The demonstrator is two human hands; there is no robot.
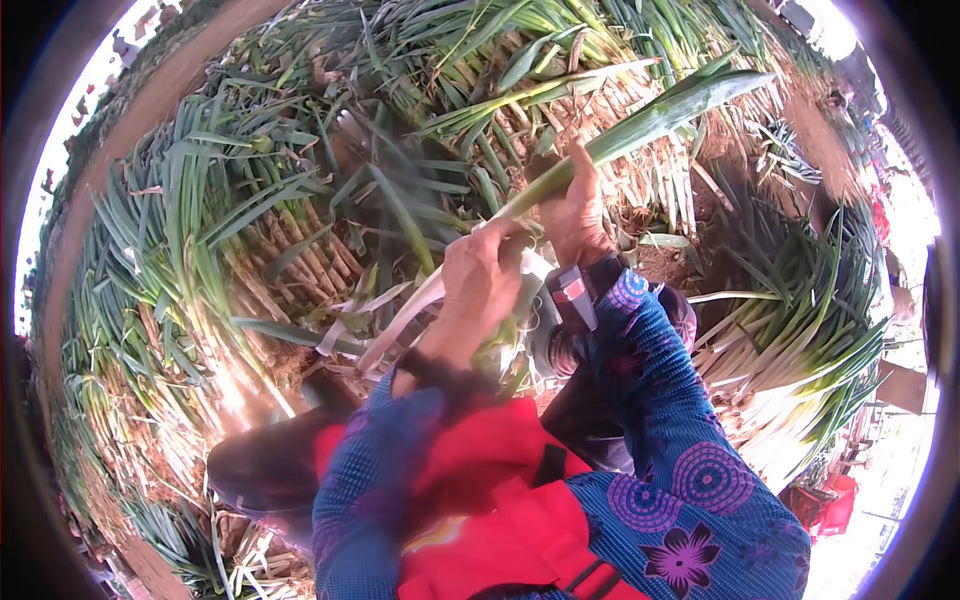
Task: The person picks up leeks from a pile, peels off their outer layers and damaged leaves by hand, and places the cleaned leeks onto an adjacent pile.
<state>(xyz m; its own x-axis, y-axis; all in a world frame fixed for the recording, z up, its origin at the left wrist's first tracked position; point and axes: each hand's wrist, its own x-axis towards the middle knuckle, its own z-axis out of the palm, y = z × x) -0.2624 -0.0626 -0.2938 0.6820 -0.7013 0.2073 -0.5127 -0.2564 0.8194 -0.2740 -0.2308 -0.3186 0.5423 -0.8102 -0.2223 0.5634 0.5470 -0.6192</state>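
A long green onion [650, 122] runs slantwise across the middle of the view, its leaves up to the right and its pale stem down to the left. My left hand [475, 285] is closed around the stem. Higher up, my right hand [578, 205] grips the same onion where it turns green, thumb along the leaf. A watch-like device is strapped to my right wrist. Loose leaves and pale peelings lie below my hands, partly hidden by my arms.
Large heaps of green onions [285, 225] lie to the left and ahead [510, 75]. Another onion pile [800, 345] is at the right. A red object [835, 505] sits at the far right. My knees and a red apron [500, 510] are close below.
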